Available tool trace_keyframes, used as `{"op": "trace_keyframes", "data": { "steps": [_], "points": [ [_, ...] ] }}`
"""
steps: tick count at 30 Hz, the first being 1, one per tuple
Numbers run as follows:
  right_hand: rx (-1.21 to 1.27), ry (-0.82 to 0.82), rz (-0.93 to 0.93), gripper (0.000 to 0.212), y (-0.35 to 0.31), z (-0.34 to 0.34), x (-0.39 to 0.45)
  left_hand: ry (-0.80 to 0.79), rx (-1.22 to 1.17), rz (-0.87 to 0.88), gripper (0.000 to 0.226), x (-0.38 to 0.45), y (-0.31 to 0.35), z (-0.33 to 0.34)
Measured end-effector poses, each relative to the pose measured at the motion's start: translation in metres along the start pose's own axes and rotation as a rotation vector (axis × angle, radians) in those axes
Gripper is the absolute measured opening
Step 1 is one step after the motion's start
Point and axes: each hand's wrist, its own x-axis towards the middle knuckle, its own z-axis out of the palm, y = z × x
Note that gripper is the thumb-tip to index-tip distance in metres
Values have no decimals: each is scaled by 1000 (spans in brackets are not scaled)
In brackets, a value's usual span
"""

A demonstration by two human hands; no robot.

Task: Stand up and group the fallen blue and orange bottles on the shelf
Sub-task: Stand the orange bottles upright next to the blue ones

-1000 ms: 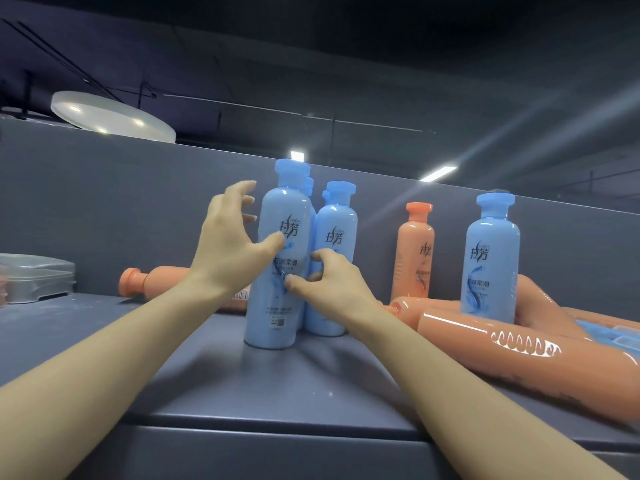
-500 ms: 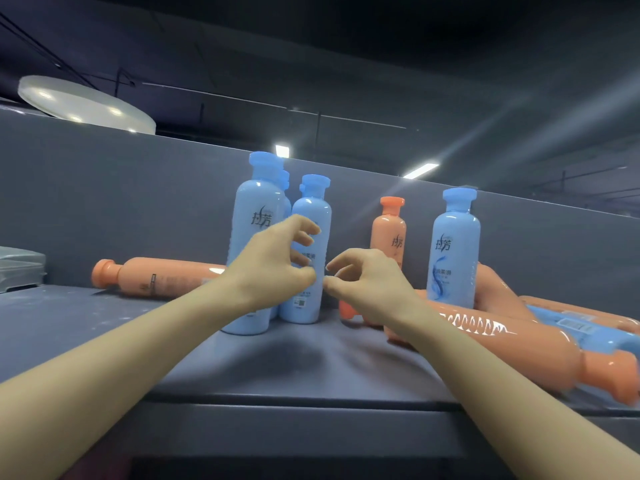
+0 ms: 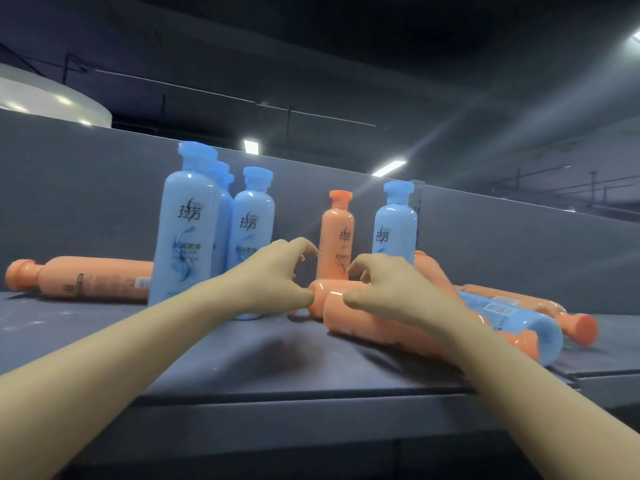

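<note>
In the head view, the person's left hand (image 3: 277, 275) and right hand (image 3: 384, 289) hover side by side over the near end of a fallen glossy orange plastic bottle (image 3: 391, 327), fingers loosely curled with thumbs spread, neither closed round anything; whether the fingertips touch the bottle cannot be told. The right forearm hides most of that bottle and part of a fallen blue bottle (image 3: 519, 320) lying just right of it. More orange bottles lie behind, partly hidden.

To the left stands a tight cluster of upright light-blue plastic bottles (image 3: 188, 230), the rear ones mostly hidden behind the front one. One upright orange bottle (image 3: 337, 237) and one upright blue bottle (image 3: 394, 226) stand farther back, apart from each other. Another orange bottle (image 3: 86, 278) lies far left against the back wall.

The dark grey shelf (image 3: 242, 362) has bare surface along its near edge and at left.
</note>
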Motion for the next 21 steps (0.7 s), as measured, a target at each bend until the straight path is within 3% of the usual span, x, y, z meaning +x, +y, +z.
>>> {"op": "trace_keyframes", "data": {
  "steps": [4, 12, 21],
  "points": [
    [-172, -164, 49, 47, 10, -3, -8, -36, 41, -12, 56, 8, 2, 9],
    [-410, -304, 87, 61, 17, -9, -8, -163, 164, -3, 62, 20, 9, 24],
    [-374, -155, 73, 38, 21, -6, -12, -258, 297, 105, 70, 31, 14, 48]
  ]
}}
